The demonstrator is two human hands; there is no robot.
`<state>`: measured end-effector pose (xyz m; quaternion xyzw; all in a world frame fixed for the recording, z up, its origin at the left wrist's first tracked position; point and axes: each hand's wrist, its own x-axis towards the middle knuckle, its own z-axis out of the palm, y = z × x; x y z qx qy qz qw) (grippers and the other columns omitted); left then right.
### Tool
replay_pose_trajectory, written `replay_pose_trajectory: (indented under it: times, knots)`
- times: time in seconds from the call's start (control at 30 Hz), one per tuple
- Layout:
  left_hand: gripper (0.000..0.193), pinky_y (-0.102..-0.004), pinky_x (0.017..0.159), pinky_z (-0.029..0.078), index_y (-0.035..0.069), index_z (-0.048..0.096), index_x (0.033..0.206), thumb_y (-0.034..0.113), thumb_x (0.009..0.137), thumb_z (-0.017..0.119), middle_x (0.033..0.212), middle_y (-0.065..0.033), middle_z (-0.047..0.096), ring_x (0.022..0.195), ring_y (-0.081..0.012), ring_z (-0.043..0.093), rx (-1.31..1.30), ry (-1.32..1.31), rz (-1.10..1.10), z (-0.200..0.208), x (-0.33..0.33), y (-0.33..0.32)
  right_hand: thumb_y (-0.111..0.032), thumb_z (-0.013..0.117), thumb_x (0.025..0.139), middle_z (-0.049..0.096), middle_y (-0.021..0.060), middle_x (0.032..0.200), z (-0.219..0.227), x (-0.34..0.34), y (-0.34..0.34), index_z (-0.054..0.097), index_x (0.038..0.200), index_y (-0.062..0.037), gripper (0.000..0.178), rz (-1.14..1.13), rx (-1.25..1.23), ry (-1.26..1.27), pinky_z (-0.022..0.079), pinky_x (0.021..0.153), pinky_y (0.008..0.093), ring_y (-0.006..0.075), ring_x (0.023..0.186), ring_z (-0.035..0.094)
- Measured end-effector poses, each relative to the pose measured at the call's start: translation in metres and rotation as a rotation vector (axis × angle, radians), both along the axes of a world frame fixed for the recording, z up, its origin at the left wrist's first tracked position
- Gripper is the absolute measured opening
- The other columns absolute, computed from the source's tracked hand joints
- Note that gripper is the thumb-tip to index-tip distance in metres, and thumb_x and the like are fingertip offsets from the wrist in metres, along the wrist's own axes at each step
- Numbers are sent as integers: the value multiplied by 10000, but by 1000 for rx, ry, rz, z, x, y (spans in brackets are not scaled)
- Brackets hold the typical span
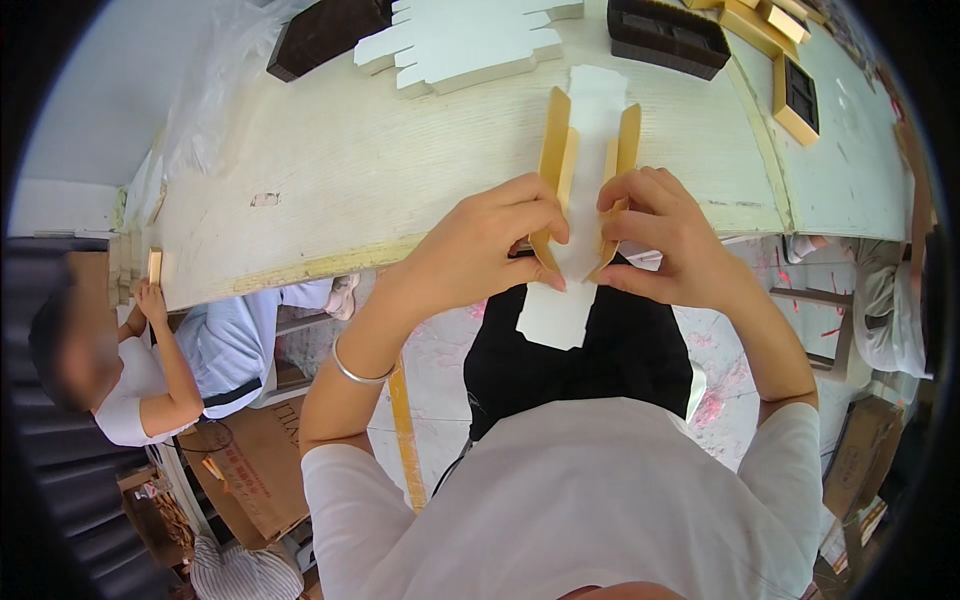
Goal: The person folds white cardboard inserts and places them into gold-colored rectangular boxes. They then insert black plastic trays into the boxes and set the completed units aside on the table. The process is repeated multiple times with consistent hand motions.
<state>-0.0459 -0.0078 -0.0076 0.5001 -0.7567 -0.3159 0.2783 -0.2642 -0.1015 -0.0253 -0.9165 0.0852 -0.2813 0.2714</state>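
A long carton blank, white inside and gold outside, lies across the table's near edge with its near end over my lap. Both its long sides are folded up. My left hand pinches the left gold side between thumb and fingers, close to the near end. Opposite it, my right hand grips the right side in the same way. The near end flap lies flat and sticks out past my hands.
A stack of flat white blanks lies at the far side of the table. Dark plastic trays stand beside it, and gold boxes sit at the far right. Another person at the left handles a small gold piece. Cardboard cartons stand below.
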Motion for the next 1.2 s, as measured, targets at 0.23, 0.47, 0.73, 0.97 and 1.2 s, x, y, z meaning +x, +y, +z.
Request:
replay_pose_trajectory:
  times: [0.23, 0.47, 0.73, 0.97, 1.2]
  knots:
    - [195, -295, 552, 443, 67, 603, 833, 64, 701, 746, 718, -51, 530, 630, -187, 574, -136, 8, 232, -12, -34, 2, -35, 705, 684, 539, 84, 977, -5, 7, 1, 582, 833, -54, 194, 53, 194, 42, 443, 751, 337, 246, 845, 513]
    - [126, -224, 494, 399, 18, 610, 721, 3, 713, 734, 703, -30, 534, 572, -110, 515, -26, 108, 280, -9, -36, 4, 50, 657, 646, 456, 156, 1336, 4, -19, 17, 555, 1093, -22, 464, 28, 4, 29, 466, 855, 374, 308, 964, 566]
    - [337, -216, 586, 444, 57, 495, 1157, 138, 856, 623, 1032, -34, 518, 850, -91, 497, 422, 510, -46, 4, -5, -3, 105, 636, 701, 558, 136, 982, -21, 1, 30, 598, 969, 20, 283, -74, 114, -299, 477, 652, 311, 257, 785, 561]
    - [341, -220, 567, 483, 31, 421, 1209, 122, 917, 572, 1242, -95, 452, 772, -103, 544, 197, 477, 266, -6, -26, 10, 103, 618, 753, 503, 156, 1020, -20, 11, 42, 609, 993, -6, 263, -234, 276, -340, 453, 612, 278, 207, 673, 513]
    - [170, -264, 560, 494, 0, 570, 978, 98, 862, 646, 1226, -138, 460, 671, -169, 590, -327, 118, 379, -34, -40, 22, 4, 689, 703, 535, 142, 1013, -1, 10, 41, 637, 969, -25, 273, -267, -193, -64, 469, 614, 339, 249, 697, 555]
